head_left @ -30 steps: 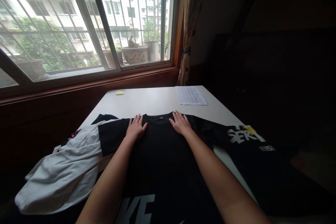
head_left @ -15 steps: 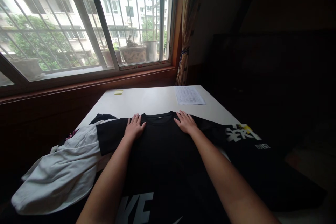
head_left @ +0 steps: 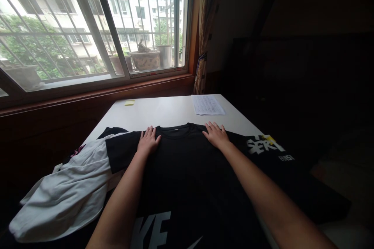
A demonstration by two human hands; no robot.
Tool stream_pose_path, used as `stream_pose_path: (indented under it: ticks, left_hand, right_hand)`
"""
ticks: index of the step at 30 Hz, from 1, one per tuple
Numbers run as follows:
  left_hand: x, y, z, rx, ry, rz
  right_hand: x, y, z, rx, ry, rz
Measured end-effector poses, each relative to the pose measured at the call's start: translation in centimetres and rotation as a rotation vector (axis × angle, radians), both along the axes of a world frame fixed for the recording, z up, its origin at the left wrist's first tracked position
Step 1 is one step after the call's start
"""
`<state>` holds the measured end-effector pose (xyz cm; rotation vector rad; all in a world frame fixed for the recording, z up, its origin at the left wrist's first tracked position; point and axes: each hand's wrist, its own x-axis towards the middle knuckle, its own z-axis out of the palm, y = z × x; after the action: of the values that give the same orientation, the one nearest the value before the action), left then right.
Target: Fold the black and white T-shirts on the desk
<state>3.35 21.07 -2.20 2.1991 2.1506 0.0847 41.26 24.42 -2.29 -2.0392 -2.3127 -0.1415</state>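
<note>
A black T-shirt lies spread face up on a white table, its collar toward the far side and pale lettering low on its chest. My left hand rests flat on its left shoulder, fingers apart, just beside the collar. On the opposite shoulder my right hand also lies flat with spread fingers, farther from the collar. A light grey garment is bunched at the left, partly under the left sleeve. To the right lies another black garment with white and yellow print.
Printed sheets of paper lie at the table's far right corner, and a yellow sticky note at its far left. Beyond the table stand a barred window and a tied curtain. The right side is very dark.
My right hand has slid outward to the right along the shoulder, away from the collar. My left hand stays at its shoulder. The whole view has shifted slightly.
</note>
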Motion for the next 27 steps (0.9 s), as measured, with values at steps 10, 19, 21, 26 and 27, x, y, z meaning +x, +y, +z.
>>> stream_pose_path:
  ticks: [10, 19, 21, 26, 27]
  left_hand:
    - [0.0, 0.1, -0.1, 0.006, -0.001, 0.004]
    - [0.1, 0.0, 0.0, 0.005, -0.010, 0.007]
    - [0.1, 0.0, 0.1, 0.005, -0.011, 0.008]
    - [0.1, -0.1, 0.1, 0.010, -0.010, 0.006]
    - [0.1, -0.1, 0.1, 0.012, -0.010, 0.005]
  right_hand:
    - [9.4, -1.7, 0.2, 0.012, -0.063, -0.206]
    - [11.5, 0.3, 2.7, -0.191, 0.184, -0.372]
    - [11.7, 0.7, 3.0, -0.219, 0.253, -0.378]
    - [11.1, 0.6, 4.2, -0.151, 0.425, -0.348]
    - [10.8, 0.5, 4.6, -0.114, 0.441, -0.321]
